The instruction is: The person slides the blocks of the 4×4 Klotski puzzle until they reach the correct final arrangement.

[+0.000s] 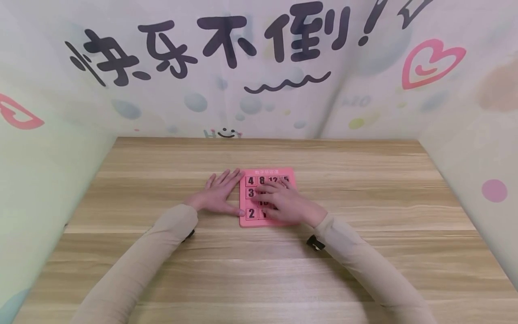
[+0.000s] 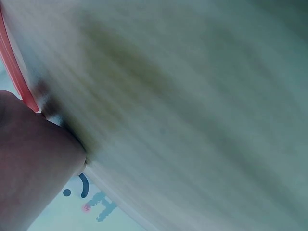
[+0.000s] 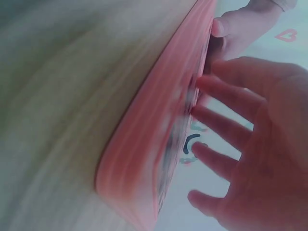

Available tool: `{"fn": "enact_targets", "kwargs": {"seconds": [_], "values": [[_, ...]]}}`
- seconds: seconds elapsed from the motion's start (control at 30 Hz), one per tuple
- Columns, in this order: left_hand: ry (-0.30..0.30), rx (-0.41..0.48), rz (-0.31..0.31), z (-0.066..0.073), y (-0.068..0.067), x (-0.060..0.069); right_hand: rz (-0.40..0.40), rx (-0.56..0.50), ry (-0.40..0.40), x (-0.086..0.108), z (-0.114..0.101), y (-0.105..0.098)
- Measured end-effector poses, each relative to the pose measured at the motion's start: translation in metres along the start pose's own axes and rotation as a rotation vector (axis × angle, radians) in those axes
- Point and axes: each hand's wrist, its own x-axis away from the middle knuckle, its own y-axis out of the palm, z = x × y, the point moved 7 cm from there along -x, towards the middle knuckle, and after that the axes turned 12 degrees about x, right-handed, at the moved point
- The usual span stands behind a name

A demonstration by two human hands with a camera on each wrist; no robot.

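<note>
Wood-grain desk [image 1: 259, 279] sits under both hands. Right hand [image 1: 287, 204] is open over the number tiles [image 1: 251, 181], fingers loosely extended, tips at the tile faces, gripping nothing. Left hand [image 1: 218, 193] is open too, fingers spread, thumb at the left edge of the pink board [image 1: 259, 223]. Board lies flat beneath the right hand, just right of the left. Tiles 4, 3, 2 show left of the right fingertips. Printed backdrop [image 1: 162, 108] stands beyond the hands.

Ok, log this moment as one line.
pink sliding number puzzle: flat on wood-grain tabletop | left hand: spread at puzzle's left edge | right hand: over number tiles
</note>
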Motion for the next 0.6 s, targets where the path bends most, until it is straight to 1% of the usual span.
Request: {"fn": "enact_targets", "kwargs": {"seconds": [0.1,0.2,0.27,0.4,0.5,0.6], "values": [[0.003,0.001,0.000,0.001,0.000,0.000,0.003,0.011,0.022,-0.003,0.003,-0.001],[0.004,0.007,-0.001,0.002,0.000,0.000,-0.007,0.024,0.014,-0.002,0.003,0.000],[0.002,0.009,-0.002,0.002,0.000,0.000,-0.021,0.027,-0.007,0.000,0.000,0.001],[0.000,0.009,-0.002,0.002,0.000,0.000,-0.033,-0.006,-0.072,0.007,-0.006,0.003],[-0.002,0.007,0.000,0.001,0.000,0.000,-0.027,-0.030,-0.121,0.013,-0.012,0.005],[-0.004,0.000,0.003,0.000,0.000,0.000,-0.012,-0.028,-0.159,0.019,-0.017,0.006]]}}
